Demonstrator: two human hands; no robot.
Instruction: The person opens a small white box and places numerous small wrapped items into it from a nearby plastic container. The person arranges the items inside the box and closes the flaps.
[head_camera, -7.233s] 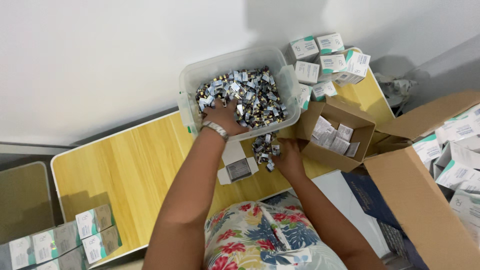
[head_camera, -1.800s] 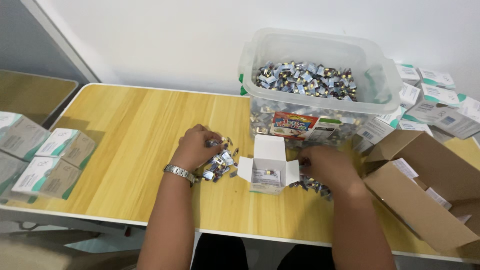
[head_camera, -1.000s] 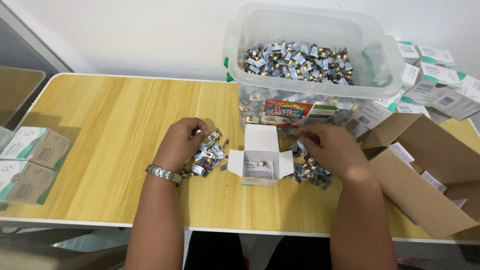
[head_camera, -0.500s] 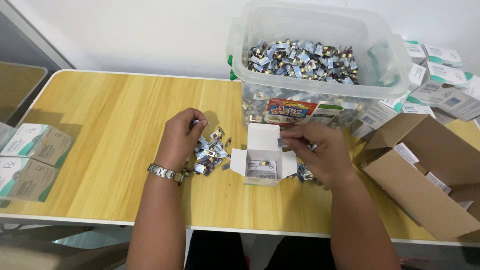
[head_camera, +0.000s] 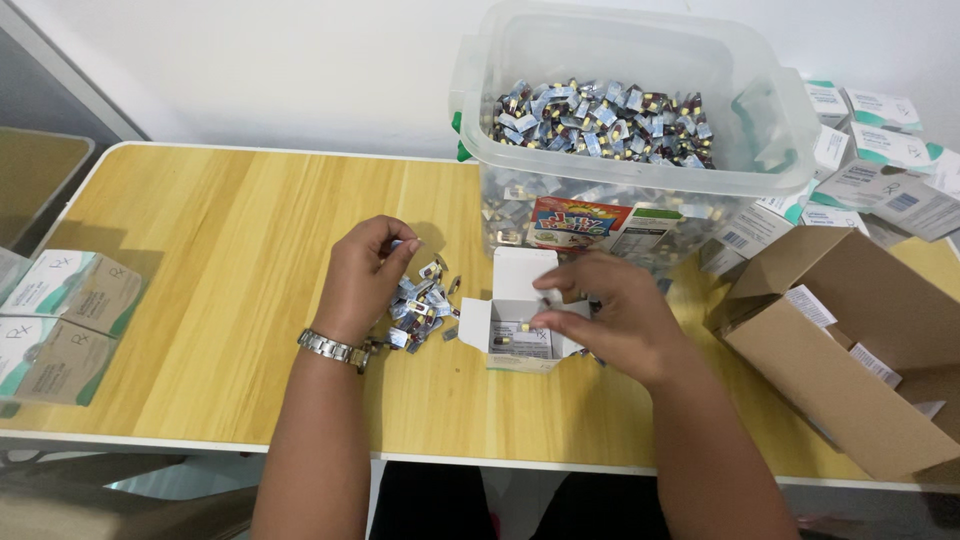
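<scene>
Head view: left hand (head_camera: 365, 275) pinches a foil sachet from the pile (head_camera: 420, 305); right hand (head_camera: 605, 315), grip pressed together, pinches another over the small white box (head_camera: 520, 325).

Single head-worn view, looking steeply down and forward from close above the table (head_camera: 200, 260); both forearms enter from the bottom edge, and the wall (head_camera: 280, 70) closes the top.

bare tabletop (head_camera: 220, 260) left, plastic tub (head_camera: 640, 130) behind, cardboard box (head_camera: 850, 340) right
</scene>
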